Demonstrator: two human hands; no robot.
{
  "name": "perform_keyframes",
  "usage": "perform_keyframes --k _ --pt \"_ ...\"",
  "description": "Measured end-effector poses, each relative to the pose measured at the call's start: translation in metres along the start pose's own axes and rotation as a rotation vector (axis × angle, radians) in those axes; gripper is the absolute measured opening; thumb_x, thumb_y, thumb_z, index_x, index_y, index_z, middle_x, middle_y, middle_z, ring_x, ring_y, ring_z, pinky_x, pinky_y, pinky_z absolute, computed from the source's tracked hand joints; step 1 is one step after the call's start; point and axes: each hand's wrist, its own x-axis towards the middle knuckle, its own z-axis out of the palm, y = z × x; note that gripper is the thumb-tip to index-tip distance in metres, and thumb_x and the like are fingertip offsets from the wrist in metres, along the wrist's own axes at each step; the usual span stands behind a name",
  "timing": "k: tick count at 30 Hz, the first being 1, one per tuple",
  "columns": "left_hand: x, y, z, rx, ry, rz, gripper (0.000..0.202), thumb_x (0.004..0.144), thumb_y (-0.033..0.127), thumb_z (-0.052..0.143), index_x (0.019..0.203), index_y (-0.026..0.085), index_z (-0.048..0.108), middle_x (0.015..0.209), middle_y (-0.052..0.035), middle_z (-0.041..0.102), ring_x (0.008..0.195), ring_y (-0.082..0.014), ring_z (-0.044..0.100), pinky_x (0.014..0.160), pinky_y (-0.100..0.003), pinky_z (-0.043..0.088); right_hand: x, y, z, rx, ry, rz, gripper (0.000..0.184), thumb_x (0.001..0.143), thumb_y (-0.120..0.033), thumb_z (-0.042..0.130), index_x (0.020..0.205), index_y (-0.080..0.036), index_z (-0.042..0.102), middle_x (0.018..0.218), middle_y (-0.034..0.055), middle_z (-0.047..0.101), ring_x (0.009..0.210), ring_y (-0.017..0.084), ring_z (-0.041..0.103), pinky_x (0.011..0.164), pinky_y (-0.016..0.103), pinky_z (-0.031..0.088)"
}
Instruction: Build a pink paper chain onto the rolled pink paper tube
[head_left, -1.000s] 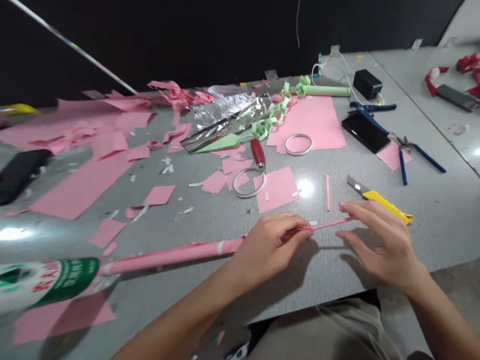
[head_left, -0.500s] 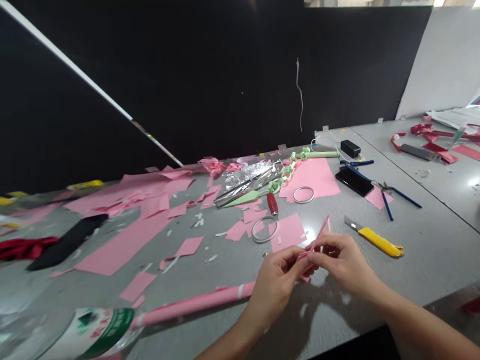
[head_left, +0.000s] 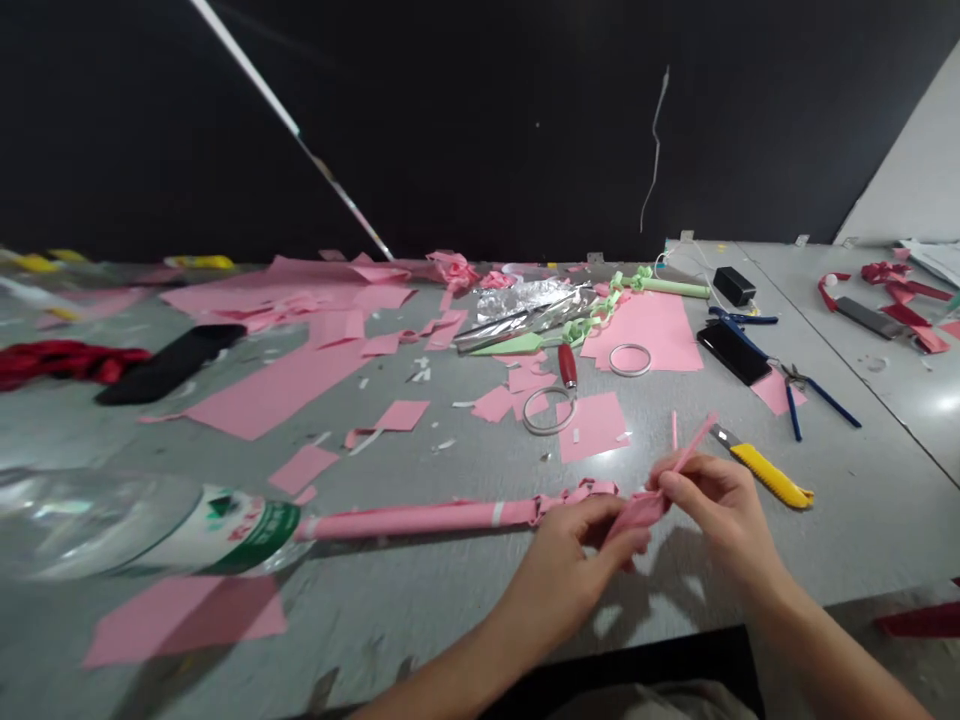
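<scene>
My left hand (head_left: 577, 560) and my right hand (head_left: 712, 505) are both pinched on a thin pink paper strip (head_left: 679, 465) near the table's front edge. The strip's folded part (head_left: 637, 512) sits between the two hands and its free end points up and right. A long pink paper roll (head_left: 420, 518) lies on the table to the left of my left hand, its left end inside the neck of a clear plastic bottle (head_left: 142, 525) lying on its side.
A yellow utility knife (head_left: 769, 473) lies just right of my hands. Pink paper pieces (head_left: 592, 425), tape rings (head_left: 630, 359), a red-handled tool (head_left: 568, 365), foil (head_left: 525, 300), a green paper chain (head_left: 592, 322), a black phone (head_left: 731, 350) and blue pliers (head_left: 799, 395) litter the grey table (head_left: 862, 500).
The strip went from lying stretched flat between my hands to being lifted and folded between both pinches. The camera tilted up, then swung left, bringing the bottle and roll fully into view.
</scene>
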Motion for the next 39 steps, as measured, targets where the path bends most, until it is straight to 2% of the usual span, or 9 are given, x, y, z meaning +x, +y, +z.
perform_keyframes --k 4,8,10,12,14,18,23,29,39 --pt "-0.045 -0.032 0.038 -0.002 -0.177 -0.032 0.047 0.105 0.046 0.059 0.071 0.017 0.073 0.065 -0.0019 0.074 0.063 -0.0161 0.069 0.064 -0.024 0.046 -0.035 -0.001 -0.009 0.025 -0.076 0.015 0.024 0.100 -0.040 0.078 0.082 -0.025 0.083 0.078 0.0032 0.077 0.075 0.017 0.072 0.071 0.025 0.059" --pt "-0.064 -0.054 0.060 0.014 -0.113 0.172 0.053 0.109 0.058 0.054 0.085 0.017 0.077 0.068 -0.0024 0.075 0.059 -0.0149 0.068 0.059 -0.024 0.047 -0.058 -0.003 -0.022 0.148 -0.122 0.063 0.022 0.105 -0.046 0.071 0.101 -0.031 0.086 0.075 0.0023 0.079 0.069 0.018 0.074 0.068 0.028 0.063" --pt "-0.059 -0.053 0.048 0.133 0.047 0.388 0.049 0.108 0.061 0.057 0.103 0.017 0.077 0.075 -0.0029 0.076 0.063 -0.0157 0.067 0.061 -0.025 0.048 -0.056 -0.012 -0.033 0.059 -0.059 0.012 0.020 0.107 -0.043 0.068 0.115 -0.034 0.084 0.067 -0.0009 0.076 0.065 0.018 0.074 0.074 0.031 0.066" --pt "-0.048 -0.046 0.023 0.290 0.228 0.562 0.026 0.112 0.041 0.059 0.111 0.018 0.072 0.084 -0.0028 0.077 0.072 -0.0162 0.069 0.069 -0.026 0.052 -0.046 -0.025 -0.045 -0.247 -0.041 -0.042 0.021 0.107 -0.034 0.069 0.125 -0.034 0.081 0.069 -0.0015 0.076 0.068 0.018 0.075 0.081 0.033 0.065" --pt "-0.034 -0.037 -0.007 0.483 0.253 0.647 0.010 0.110 0.018 0.058 0.111 0.019 0.069 0.092 -0.0031 0.078 0.081 -0.0173 0.070 0.077 -0.028 0.054 -0.030 -0.036 -0.053 -0.624 -0.202 -0.060 0.021 0.106 -0.025 0.069 0.122 -0.031 0.082 0.088 0.0032 0.081 0.081 0.020 0.077 0.076 0.030 0.061" --pt "-0.006 -0.027 -0.041 0.811 0.190 0.738 0.015 0.111 0.016 0.054 0.109 0.018 0.069 0.093 -0.0047 0.077 0.084 -0.0231 0.070 0.078 -0.035 0.055 -0.004 -0.034 -0.047 -1.146 -0.469 -0.236 0.028 0.110 -0.015 0.049 0.115 -0.020 0.076 0.088 0.0059 0.075 0.078 0.022 0.070 0.068 0.033 0.049" --pt "0.005 -0.022 -0.027 0.769 0.162 0.814 0.016 0.113 0.025 0.055 0.117 0.015 0.066 0.102 -0.0063 0.079 0.097 -0.0248 0.075 0.092 -0.039 0.058 0.000 -0.015 -0.027 -1.339 -0.605 -0.443 0.023 0.105 -0.006 0.050 0.104 -0.017 0.070 0.083 0.0048 0.069 0.071 0.022 0.062 0.063 0.034 0.037" --pt "0.003 -0.026 -0.006 0.587 0.221 0.799 0.012 0.110 0.011 0.055 0.104 0.015 0.066 0.088 -0.0041 0.074 0.077 -0.0190 0.068 0.073 -0.031 0.055 -0.009 -0.012 -0.013 -1.280 -0.580 -0.512 0.024 0.104 -0.003 0.047 0.100 -0.018 0.066 0.084 0.0041 0.067 0.072 0.020 0.058 0.064 0.034 0.035" --pt "-0.010 -0.028 0.000 0.605 0.239 0.836 0.016 0.109 0.009 0.052 0.102 0.015 0.066 0.083 -0.0053 0.073 0.073 -0.0193 0.066 0.071 -0.031 0.055 -0.024 -0.009 -0.006 -1.179 -0.511 -0.566 0.026 0.080 0.001 0.045 0.083 -0.020 0.059 0.072 0.0024 0.062 0.061 0.019 0.050 0.058 0.035 0.032"
